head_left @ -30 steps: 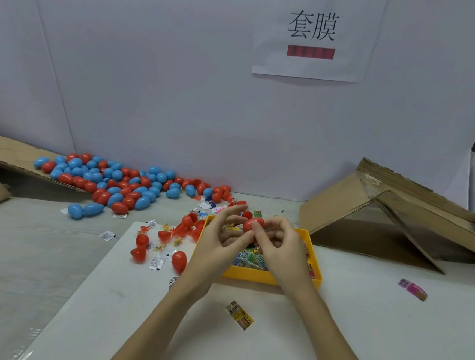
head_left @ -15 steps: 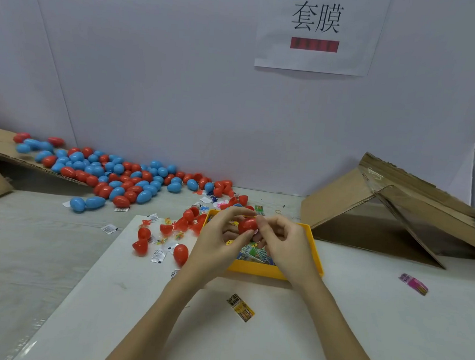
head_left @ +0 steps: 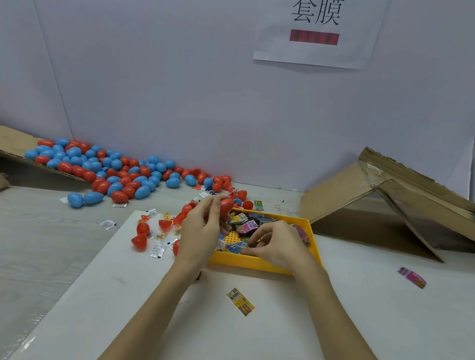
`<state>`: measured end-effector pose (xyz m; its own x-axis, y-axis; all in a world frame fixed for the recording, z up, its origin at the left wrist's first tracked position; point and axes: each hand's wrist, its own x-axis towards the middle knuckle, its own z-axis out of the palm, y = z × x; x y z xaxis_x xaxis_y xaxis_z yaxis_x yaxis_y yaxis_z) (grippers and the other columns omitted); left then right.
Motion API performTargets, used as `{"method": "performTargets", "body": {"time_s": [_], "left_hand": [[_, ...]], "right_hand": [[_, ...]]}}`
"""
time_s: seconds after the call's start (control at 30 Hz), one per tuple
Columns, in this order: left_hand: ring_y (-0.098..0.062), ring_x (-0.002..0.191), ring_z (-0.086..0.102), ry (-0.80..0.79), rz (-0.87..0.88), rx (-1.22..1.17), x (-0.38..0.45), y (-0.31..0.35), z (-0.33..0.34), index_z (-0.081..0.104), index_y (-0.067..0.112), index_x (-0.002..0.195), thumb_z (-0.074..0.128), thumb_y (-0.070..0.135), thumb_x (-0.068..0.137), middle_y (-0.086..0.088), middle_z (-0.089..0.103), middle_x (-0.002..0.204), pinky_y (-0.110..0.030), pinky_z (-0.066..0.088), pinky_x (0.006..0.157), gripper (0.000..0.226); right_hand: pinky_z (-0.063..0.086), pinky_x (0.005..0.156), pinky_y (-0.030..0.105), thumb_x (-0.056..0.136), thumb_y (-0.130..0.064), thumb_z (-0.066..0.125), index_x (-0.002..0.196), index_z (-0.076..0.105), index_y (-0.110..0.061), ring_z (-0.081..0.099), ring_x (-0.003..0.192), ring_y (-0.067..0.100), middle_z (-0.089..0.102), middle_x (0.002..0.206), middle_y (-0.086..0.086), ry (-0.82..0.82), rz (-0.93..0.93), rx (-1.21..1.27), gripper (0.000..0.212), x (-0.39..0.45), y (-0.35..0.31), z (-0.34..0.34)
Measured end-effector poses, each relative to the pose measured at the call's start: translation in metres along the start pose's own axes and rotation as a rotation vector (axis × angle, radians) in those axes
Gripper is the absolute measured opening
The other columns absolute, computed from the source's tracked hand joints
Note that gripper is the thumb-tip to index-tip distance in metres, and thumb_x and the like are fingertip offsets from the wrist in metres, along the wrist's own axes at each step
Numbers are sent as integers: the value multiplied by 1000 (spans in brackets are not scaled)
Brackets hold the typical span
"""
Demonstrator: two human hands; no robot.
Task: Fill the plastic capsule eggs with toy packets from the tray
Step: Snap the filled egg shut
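Observation:
My left hand [head_left: 202, 229] pinches a red capsule egg [head_left: 226, 205] above the left end of the yellow tray [head_left: 310, 228]. Inside the tray lie several coloured toy packets [head_left: 248, 226]. My right hand [head_left: 278, 244] is lowered into the tray with its fingers curled over the packets; whether it holds one is hidden. Loose red egg halves [head_left: 140, 241] and small white packets [head_left: 157, 250] lie on the white board left of the tray.
A pile of blue and red eggs [head_left: 123, 171] spreads along the back wall and onto a cardboard flap at the left. A folded cardboard box [head_left: 385, 205] stands at the right. One yellow packet [head_left: 240, 301] and one pink packet [head_left: 411, 277] lie on the table.
The hands have parted: the left one keeps the red egg and has lifted it to the left, while the right one has dropped into the tray among the packets.

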<state>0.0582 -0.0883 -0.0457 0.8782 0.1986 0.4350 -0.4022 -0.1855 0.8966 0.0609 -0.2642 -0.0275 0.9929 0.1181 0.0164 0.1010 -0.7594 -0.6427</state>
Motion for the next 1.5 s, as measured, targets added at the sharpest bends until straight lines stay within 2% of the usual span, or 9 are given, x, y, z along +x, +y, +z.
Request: {"method": "performTargets", "body": {"time_s": [0.2, 0.43, 0.53, 0.63, 0.83, 0.97, 1.07, 1.3, 1.5], "left_hand": [[-16, 71, 71, -28, -36, -6, 2, -2, -1, 63, 37, 115, 42, 35, 108, 6, 72, 76, -27, 61, 67, 22], [-15, 70, 71, -42, -46, 8, 2, -1, -3, 61, 44, 109, 43, 35, 108, 9, 72, 77, -27, 62, 65, 20], [-16, 69, 71, -57, -62, 7, 2, 0, -3, 63, 35, 114, 43, 34, 108, 9, 72, 76, -26, 61, 64, 21], [-17, 69, 71, -80, -68, -2, 1, 1, -4, 64, 31, 116, 43, 34, 108, 7, 72, 75, -26, 61, 63, 23], [-19, 69, 71, -98, -66, -5, -2, 7, -4, 64, 39, 107, 45, 33, 107, 2, 73, 77, -25, 60, 63, 19], [-25, 66, 71, -183, -63, -16, -5, 12, -3, 68, 31, 108, 45, 34, 107, -3, 73, 76, -31, 61, 61, 23], [-28, 62, 70, -261, -64, 22, -8, 13, -1, 70, 14, 108, 42, 36, 107, -6, 73, 72, -32, 59, 57, 36], [-21, 59, 69, -318, -82, 56, -11, 14, 2, 69, 20, 101, 42, 43, 103, -2, 72, 70, -28, 59, 55, 36], [-21, 60, 69, -311, -81, 81, -11, 15, 3, 69, 22, 98, 42, 43, 103, -2, 72, 69, -29, 59, 57, 35]], "right_hand": [[47, 62, 18, 91, -27, 79, 86, 76, -24, 63, 80, 9, 71, 86, -2, -62, -28, -25, 7, 3, 3, 3], [58, 82, 27, 99, -24, 69, 103, 76, -15, 68, 94, 13, 74, 98, -1, 163, -111, 151, 13, -6, 12, 0], [57, 76, 25, 96, -27, 72, 101, 80, -15, 68, 88, 9, 75, 94, -3, 239, -147, 176, 16, -10, 10, 0], [48, 63, 12, 93, -30, 76, 94, 82, -17, 66, 78, 5, 75, 88, -5, 308, -165, 176, 15, -12, 9, -1], [44, 60, 5, 94, -32, 74, 89, 81, -16, 62, 75, -9, 70, 77, -12, 378, -150, 288, 18, -11, 12, -2], [53, 72, 14, 95, -32, 73, 99, 80, -15, 71, 86, 5, 77, 89, -6, 328, -136, 487, 19, -11, 11, -3], [51, 62, 14, 96, -31, 72, 100, 80, -11, 71, 75, 0, 79, 87, -2, 328, -126, 629, 22, -12, 7, -3], [62, 74, 28, 95, -37, 70, 97, 82, -10, 75, 85, 12, 79, 86, -1, 368, -151, 587, 29, -16, 1, -3], [56, 64, 14, 93, -35, 74, 92, 83, -13, 73, 79, 3, 77, 77, -9, 439, -183, 548, 24, -17, 0, -1]]}}
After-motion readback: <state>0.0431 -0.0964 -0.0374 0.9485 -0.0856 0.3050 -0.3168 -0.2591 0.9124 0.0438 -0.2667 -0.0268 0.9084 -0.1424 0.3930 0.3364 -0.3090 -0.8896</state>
